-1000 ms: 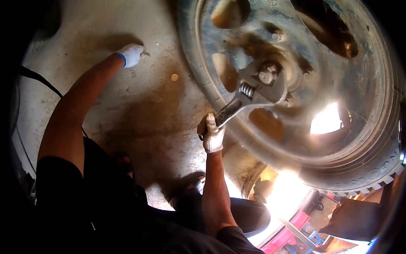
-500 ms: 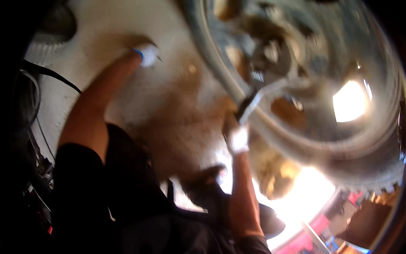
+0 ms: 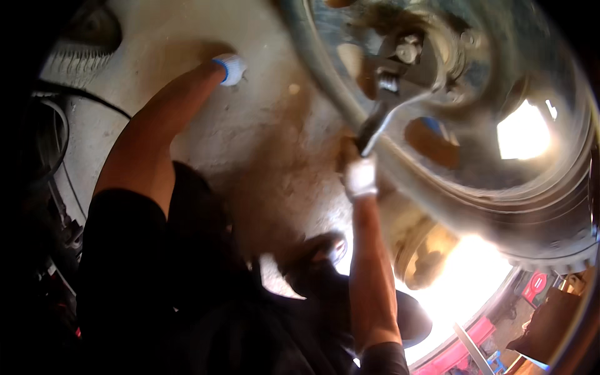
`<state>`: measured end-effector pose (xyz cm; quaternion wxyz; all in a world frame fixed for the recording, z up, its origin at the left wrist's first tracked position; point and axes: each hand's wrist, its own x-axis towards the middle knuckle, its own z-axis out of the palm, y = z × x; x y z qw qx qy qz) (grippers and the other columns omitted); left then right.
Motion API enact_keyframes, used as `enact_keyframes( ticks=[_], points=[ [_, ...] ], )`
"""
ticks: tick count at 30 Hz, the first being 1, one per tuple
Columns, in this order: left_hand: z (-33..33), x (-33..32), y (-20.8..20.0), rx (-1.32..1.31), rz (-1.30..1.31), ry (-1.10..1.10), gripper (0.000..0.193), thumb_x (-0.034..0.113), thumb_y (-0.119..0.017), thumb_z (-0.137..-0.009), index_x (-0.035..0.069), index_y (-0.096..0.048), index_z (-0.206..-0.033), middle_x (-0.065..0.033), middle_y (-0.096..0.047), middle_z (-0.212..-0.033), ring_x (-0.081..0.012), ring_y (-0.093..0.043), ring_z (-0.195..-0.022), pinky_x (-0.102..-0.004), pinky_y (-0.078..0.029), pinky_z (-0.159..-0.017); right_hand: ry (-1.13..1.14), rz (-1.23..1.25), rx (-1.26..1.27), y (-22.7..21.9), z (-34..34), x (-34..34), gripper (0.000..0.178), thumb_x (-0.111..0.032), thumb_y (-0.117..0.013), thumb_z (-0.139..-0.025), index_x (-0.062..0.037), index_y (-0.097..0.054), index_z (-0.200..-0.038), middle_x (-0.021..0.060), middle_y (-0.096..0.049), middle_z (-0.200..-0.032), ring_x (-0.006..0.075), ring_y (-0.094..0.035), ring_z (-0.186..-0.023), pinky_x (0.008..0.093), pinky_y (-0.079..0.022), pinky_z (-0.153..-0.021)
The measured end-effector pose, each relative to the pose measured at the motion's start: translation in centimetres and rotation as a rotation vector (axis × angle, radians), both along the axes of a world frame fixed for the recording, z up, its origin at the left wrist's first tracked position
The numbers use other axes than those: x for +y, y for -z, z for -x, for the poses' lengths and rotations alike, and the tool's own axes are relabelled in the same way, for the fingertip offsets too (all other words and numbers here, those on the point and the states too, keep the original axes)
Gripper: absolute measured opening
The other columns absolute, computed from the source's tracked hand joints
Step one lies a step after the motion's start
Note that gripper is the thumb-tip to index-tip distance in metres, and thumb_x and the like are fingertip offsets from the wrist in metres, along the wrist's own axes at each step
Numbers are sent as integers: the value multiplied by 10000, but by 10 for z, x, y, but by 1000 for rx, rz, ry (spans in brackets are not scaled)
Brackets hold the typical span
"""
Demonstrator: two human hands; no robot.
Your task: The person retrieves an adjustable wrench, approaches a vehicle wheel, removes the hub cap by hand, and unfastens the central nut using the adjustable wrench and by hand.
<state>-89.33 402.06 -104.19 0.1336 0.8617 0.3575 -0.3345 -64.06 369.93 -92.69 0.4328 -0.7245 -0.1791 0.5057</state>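
Note:
A large adjustable wrench (image 3: 376, 125) is in my right hand (image 3: 360, 175), which wears a pale glove and is closed round the handle's lower end. The wrench's wide jaw reaches up to the hub at the middle of a big metal wheel (image 3: 465, 178), around or right beside a bolt-like fitting (image 3: 407, 50). Off to the upper left, my left hand (image 3: 231, 69), in a white glove with a blue cuff, is against or close to the grey, stained concrete surface (image 3: 256, 119). Its fingers are blurred and turned away, so their grip does not show.
A dark knobbed tyre (image 3: 550, 253) surrounds the wheel. Another ribbed tyre (image 3: 78, 59) stands at the upper left, near a black cable (image 3: 81, 90). At lower right are a yellowish round part (image 3: 428, 253), glaring light, red items (image 3: 534, 284) and a brown box (image 3: 547, 328).
The whole view has shifted a little, with the wheel and wrench now higher in it. My left hand appears slightly higher and further right. My right hand still grips the wrench.

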Motion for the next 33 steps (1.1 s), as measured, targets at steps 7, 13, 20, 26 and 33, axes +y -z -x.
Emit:
enact_keyframes(
  ticks=[7, 13, 20, 26, 33],
  points=[
    [-12, 8, -23, -203, 32, 18, 271, 229, -657, -808, 36, -734, -982, -232, -711, -980, -394, -689, -940, -468, -543, -831, 169, -89, -1, 5, 1, 6, 194, -132, -574, -924, -126, -559, -730, -40, -454, -555, 64, -414, -433, 244, -319, -416],
    [0, 9, -17, -141, 67, 20, 278, 227, -651, -812, 11, -731, -968, -229, -708, -944, -402, -682, -907, -472, -535, -817, 178, -147, 128, 1, 8, 10, 167, -131, -639, -902, -112, -552, -761, -54, -454, -572, 59, -413, -438, 236, -310, -405],
    [4, 5, -6, -171, 99, -18, 272, 209, -657, -810, 36, -727, -1009, -229, -699, -1007, -389, -673, -965, -467, -521, -853, 131, -216, -92, 30, 26, -6, 291, -285, -644, -903, -135, -510, -692, -34, -436, -530, 95, -406, -406, 272, -338, -362],
    [-5, 12, -5, -234, 97, -95, 280, 183, -636, -796, 40, -732, -1018, -229, -703, -1009, -383, -679, -961, -461, -526, -852, 166, -141, -209, 8, 2, -48, 222, -59, -555, -910, -104, -494, -701, -24, -473, -546, 67, -403, -380, 233, -292, -342],
    [-18, 29, -8, -5, 173, 163, 283, 233, -731, -726, 0, -766, -884, -195, -738, -905, -341, -710, -813, -452, -566, -740, 82, 144, -176, -101, -22, -94, 217, -114, -650, -908, -41, -604, -709, -31, -523, -614, 67, -476, -549, 283, -341, -479]
  ],
)
